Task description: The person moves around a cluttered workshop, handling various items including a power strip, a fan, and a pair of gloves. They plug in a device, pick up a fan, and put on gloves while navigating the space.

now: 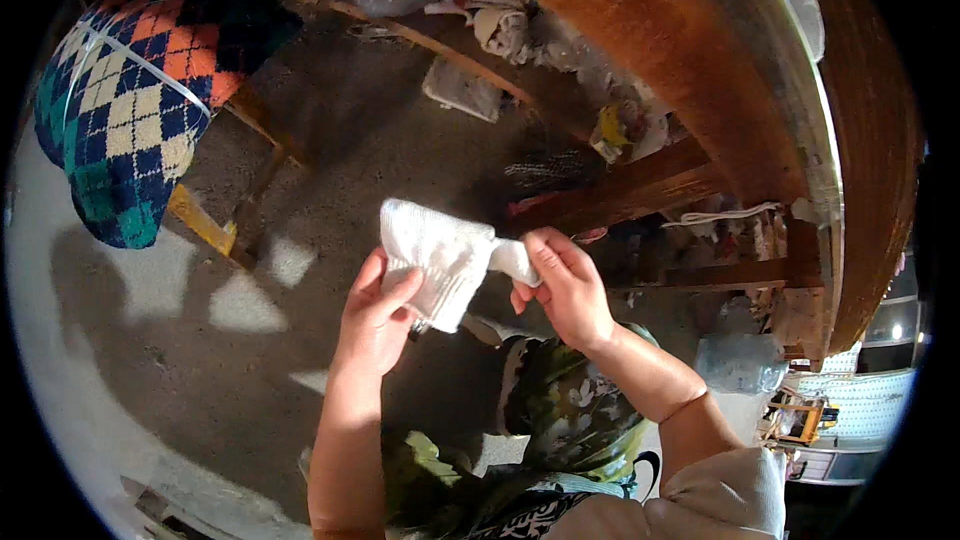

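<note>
A white knitted glove [437,252] with a ribbed cuff is held up in front of me, above the floor. My left hand [377,312] grips its lower left side near the cuff, with the thumb lying on top of the fabric. At the other side, my right hand [568,285] pinches a narrow, finger-like part of the glove and holds it stretched out to the right. Some of the fingers of my left hand are hidden behind the knit.
At the left, a seat with a checked knit cover [135,110] is tied with white string. A wooden table [690,50] curves across the upper right, with a crossbeam [620,190] below. A clear plastic jug [740,363] stands at the right. A flat translucent packet [462,90] lies beyond the glove.
</note>
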Demonstrator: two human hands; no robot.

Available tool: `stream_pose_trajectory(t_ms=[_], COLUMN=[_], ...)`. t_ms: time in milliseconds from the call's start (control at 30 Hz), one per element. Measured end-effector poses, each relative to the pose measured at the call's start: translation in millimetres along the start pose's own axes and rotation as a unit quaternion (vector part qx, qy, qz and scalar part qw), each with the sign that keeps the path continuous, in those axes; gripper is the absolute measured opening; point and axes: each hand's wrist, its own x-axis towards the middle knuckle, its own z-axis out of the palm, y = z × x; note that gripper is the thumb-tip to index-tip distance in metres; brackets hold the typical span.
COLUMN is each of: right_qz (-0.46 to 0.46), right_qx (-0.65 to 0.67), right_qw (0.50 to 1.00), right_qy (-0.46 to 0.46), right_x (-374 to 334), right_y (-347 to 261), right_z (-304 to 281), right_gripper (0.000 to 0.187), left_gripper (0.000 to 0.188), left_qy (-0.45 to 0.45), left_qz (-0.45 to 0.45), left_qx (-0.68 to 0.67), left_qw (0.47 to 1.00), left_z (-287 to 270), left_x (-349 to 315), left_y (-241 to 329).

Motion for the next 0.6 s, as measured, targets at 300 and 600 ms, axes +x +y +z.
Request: stream_pose_trajectory(t_ms=[300,600], right_qz=[0.084,0.002], right_qx=[0.099,-0.163], right_qw=[0.979,0.987], right_qy=[-0.156,-0.013], right_x=[-9.9,-16.5], right_y=[33.7,44.4], right_z=[21.5,8.9], right_gripper=[0.049,0.019], left_gripper=[0.062,0.064], left_qy=[0.041,0.244], left_qz=[0.124,0.141], left_qx=[0.064,0.255], left_qw=[0.989,0.925], left_z=[20.1,61.4], left_x=[-9.0,-41.4], left_y=[-2.6,-33.1])
